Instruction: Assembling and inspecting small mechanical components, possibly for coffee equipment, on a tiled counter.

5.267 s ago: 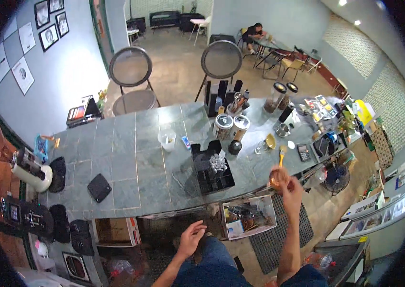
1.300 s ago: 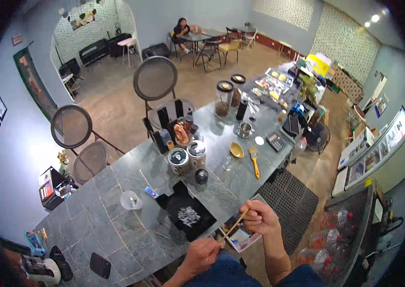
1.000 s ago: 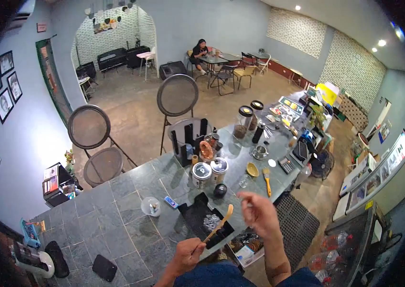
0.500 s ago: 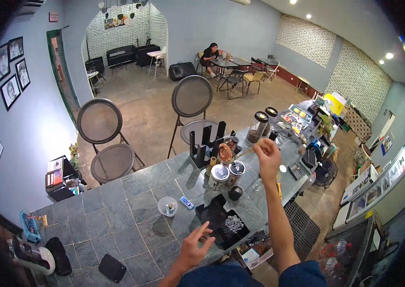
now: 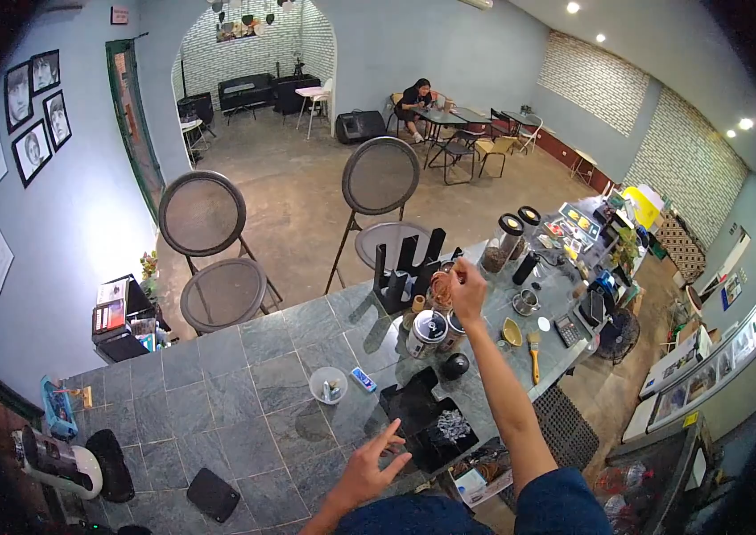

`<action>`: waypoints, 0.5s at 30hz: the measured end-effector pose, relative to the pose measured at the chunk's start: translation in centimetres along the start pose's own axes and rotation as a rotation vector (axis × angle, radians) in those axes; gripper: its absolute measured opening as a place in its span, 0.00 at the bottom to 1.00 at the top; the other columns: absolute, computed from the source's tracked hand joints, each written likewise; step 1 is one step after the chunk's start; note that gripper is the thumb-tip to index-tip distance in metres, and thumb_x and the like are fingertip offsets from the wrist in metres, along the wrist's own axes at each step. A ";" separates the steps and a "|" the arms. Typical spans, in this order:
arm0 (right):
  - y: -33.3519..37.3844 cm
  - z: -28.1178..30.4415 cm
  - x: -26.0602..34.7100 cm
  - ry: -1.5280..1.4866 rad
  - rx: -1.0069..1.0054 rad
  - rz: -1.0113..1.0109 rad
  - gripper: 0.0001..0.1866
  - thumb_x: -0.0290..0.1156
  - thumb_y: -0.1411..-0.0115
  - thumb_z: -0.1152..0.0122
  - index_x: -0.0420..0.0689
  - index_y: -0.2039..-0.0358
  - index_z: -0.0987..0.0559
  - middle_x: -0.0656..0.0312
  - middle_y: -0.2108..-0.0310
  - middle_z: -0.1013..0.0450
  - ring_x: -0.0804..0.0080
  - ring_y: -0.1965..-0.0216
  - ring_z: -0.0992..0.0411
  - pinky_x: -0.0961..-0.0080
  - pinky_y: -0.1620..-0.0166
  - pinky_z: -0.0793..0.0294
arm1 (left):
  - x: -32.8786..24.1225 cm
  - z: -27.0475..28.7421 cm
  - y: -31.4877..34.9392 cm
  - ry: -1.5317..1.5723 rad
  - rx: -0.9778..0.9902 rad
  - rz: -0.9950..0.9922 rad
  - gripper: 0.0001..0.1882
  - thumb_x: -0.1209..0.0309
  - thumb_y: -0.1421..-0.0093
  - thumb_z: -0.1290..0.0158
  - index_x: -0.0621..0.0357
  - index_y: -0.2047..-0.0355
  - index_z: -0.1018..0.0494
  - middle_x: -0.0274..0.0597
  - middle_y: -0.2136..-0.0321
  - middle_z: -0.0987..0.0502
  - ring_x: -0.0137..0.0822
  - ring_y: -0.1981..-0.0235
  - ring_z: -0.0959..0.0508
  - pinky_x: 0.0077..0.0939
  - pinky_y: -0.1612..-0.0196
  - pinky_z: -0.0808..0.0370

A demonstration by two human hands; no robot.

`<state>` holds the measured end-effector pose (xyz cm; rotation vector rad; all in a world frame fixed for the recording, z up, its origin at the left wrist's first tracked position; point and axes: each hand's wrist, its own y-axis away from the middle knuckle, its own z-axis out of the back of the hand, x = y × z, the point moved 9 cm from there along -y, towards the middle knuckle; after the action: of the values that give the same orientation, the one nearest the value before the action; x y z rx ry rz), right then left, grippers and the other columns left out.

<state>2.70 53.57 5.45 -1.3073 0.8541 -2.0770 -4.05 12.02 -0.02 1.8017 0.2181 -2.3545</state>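
My right hand (image 5: pixel 468 292) reaches over the counter with its fingertips pinched beside a round copper-coloured piece (image 5: pixel 441 287). Whatever the fingers hold, if anything, is hidden. Below that hand stands a jar with a white lid (image 5: pixel 431 326), and a second one is partly covered by my arm. My left hand (image 5: pixel 369 468) hovers with its fingers apart at the near left edge of a black compartmented tray (image 5: pixel 409 406). Whitish bits (image 5: pixel 454 426) lie in one part of the tray. A black round-topped knob (image 5: pixel 455 366) stands just behind it.
Left of the tray are a clear cup (image 5: pixel 329 385) and a small blue packet (image 5: pixel 363 379). A brush (image 5: pixel 535 358), a yellow leaf-shaped dish (image 5: pixel 512 332) and a calculator (image 5: pixel 567 331) lie to the right. Black upright holders (image 5: pixel 409 267) and tall jars (image 5: pixel 503 245) stand farther back.
My right hand has moved left and down to the copper-coloured piece, uncovering the brush and yellow dish. My left hand stays open near the tray. The whole view has shifted slightly.
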 end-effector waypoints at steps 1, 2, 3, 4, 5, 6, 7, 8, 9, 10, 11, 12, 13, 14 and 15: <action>0.4 -0.6 -0.1 -0.006 0.058 0.031 0.17 0.24 0.41 0.31 0.40 0.50 0.18 0.50 0.65 0.17 0.55 0.65 0.17 0.63 0.59 0.19 | 0.2 0.0 -0.1 0.000 0.003 0.002 0.40 0.68 0.33 0.37 0.54 0.25 0.41 0.48 0.47 0.18 0.39 0.54 0.16 0.37 0.46 0.21; 0.9 -1.1 -0.3 -0.012 0.115 0.062 0.17 0.25 0.41 0.32 0.41 0.50 0.18 0.49 0.65 0.18 0.51 0.65 0.18 0.60 0.59 0.21 | 0.3 0.2 -0.2 0.001 -0.008 -0.003 0.40 0.66 0.33 0.36 0.52 0.25 0.41 0.48 0.48 0.18 0.41 0.53 0.16 0.38 0.47 0.20; 1.4 -1.8 -1.3 -0.012 0.214 -0.010 0.15 0.29 0.41 0.31 0.43 0.53 0.16 0.52 0.63 0.20 0.51 0.62 0.21 0.56 0.55 0.23 | 0.3 0.3 -0.2 0.001 -0.018 -0.008 0.40 0.64 0.34 0.36 0.50 0.25 0.41 0.48 0.49 0.18 0.42 0.52 0.16 0.39 0.47 0.20; 1.7 -1.7 -0.8 -0.016 0.216 -0.011 0.15 0.29 0.41 0.31 0.43 0.53 0.16 0.52 0.63 0.20 0.51 0.62 0.21 0.56 0.55 0.23 | 0.3 0.4 -0.2 -0.001 -0.020 -0.005 0.40 0.64 0.34 0.36 0.50 0.25 0.41 0.48 0.49 0.18 0.42 0.52 0.16 0.39 0.47 0.20; 2.2 -2.0 0.7 0.156 0.259 0.123 0.14 0.30 0.42 0.31 0.44 0.55 0.16 0.53 0.62 0.23 0.52 0.59 0.24 0.54 0.53 0.26 | 0.2 0.5 -0.1 0.011 -0.032 0.004 0.40 0.64 0.34 0.36 0.51 0.25 0.41 0.48 0.49 0.18 0.42 0.52 0.16 0.39 0.47 0.20; 3.0 -2.4 2.1 0.329 0.300 0.255 0.14 0.32 0.43 0.30 0.46 0.56 0.15 0.55 0.61 0.26 0.53 0.57 0.27 0.53 0.50 0.29 | 0.1 0.7 0.0 0.021 -0.042 0.014 0.40 0.64 0.34 0.36 0.51 0.25 0.41 0.48 0.49 0.18 0.42 0.52 0.16 0.39 0.47 0.20; 3.2 -2.1 1.7 0.308 0.317 0.196 0.16 0.32 0.44 0.29 0.50 0.54 0.15 0.56 0.59 0.31 0.54 0.53 0.31 0.53 0.48 0.33 | -0.3 0.5 0.0 0.018 -0.032 0.012 0.40 0.64 0.34 0.36 0.51 0.25 0.41 0.48 0.49 0.18 0.42 0.52 0.16 0.39 0.47 0.20; 3.2 -1.4 1.5 0.315 0.311 0.186 0.16 0.32 0.44 0.29 0.50 0.54 0.15 0.56 0.59 0.31 0.54 0.53 0.31 0.53 0.48 0.33 | -0.7 0.4 0.0 0.030 -0.027 -0.005 0.40 0.65 0.34 0.36 0.51 0.25 0.40 0.47 0.50 0.17 0.42 0.52 0.16 0.39 0.46 0.20; 3.0 0.1 1.0 0.268 0.256 0.146 0.16 0.33 0.43 0.29 0.50 0.52 0.15 0.56 0.59 0.30 0.53 0.54 0.30 0.53 0.49 0.32 | -1.3 0.1 0.0 0.040 -0.018 -0.020 0.39 0.65 0.34 0.35 0.51 0.26 0.39 0.46 0.50 0.17 0.42 0.52 0.16 0.39 0.46 0.20; 2.7 1.5 0.5 0.220 0.199 0.104 0.17 0.33 0.43 0.29 0.51 0.51 0.15 0.55 0.59 0.29 0.52 0.54 0.30 0.53 0.49 0.32 | -1.8 -0.1 0.1 0.036 -0.001 -0.019 0.39 0.65 0.34 0.35 0.51 0.26 0.39 0.46 0.50 0.17 0.42 0.52 0.16 0.39 0.46 0.20; 2.4 3.3 1.3 0.193 0.108 0.071 0.18 0.30 0.41 0.31 0.49 0.49 0.15 0.57 0.61 0.29 0.56 0.58 0.28 0.58 0.53 0.29 | -2.8 -0.2 0.4 0.037 -0.002 -0.064 0.38 0.66 0.34 0.35 0.52 0.27 0.37 0.46 0.51 0.17 0.41 0.52 0.16 0.38 0.46 0.20; 2.6 4.9 1.7 0.197 0.106 0.052 0.18 0.30 0.41 0.31 0.49 0.49 0.15 0.57 0.61 0.29 0.56 0.58 0.28 0.58 0.53 0.29 | -3.9 -0.6 0.6 0.039 0.004 -0.107 0.36 0.66 0.34 0.35 0.53 0.28 0.35 0.46 0.51 0.16 0.40 0.52 0.16 0.38 0.46 0.20; 2.6 7.4 2.9 0.024 0.057 -0.077 0.17 0.28 0.39 0.32 0.46 0.48 0.16 0.58 0.62 0.28 0.62 0.60 0.28 0.63 0.55 0.28 | -4.7 -0.9 1.0 0.031 0.010 -0.086 0.36 0.66 0.34 0.35 0.53 0.28 0.35 0.46 0.51 0.16 0.40 0.52 0.16 0.38 0.46 0.20; 3.1 10.5 3.1 -0.135 -0.008 -0.214 0.16 0.26 0.37 0.34 0.44 0.48 0.16 0.59 0.63 0.27 0.68 0.62 0.27 0.68 0.57 0.27 | -6.2 -1.7 1.2 0.074 0.042 -0.112 0.33 0.67 0.34 0.35 0.54 0.30 0.32 0.45 0.52 0.16 0.39 0.53 0.16 0.37 0.47 0.20; 4.3 13.7 2.7 -0.188 -0.054 -0.255 0.15 0.24 0.35 0.35 0.41 0.48 0.17 0.61 0.63 0.26 0.73 0.63 0.27 0.72 0.58 0.28 | -7.5 -2.8 1.3 0.119 0.088 -0.136 0.30 0.68 0.34 0.36 0.55 0.33 0.29 0.45 0.53 0.16 0.39 0.53 0.16 0.36 0.47 0.20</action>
<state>14.65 45.71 8.32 -1.6857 0.6956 -2.0881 0.79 11.69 6.48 2.0313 0.2645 -2.3834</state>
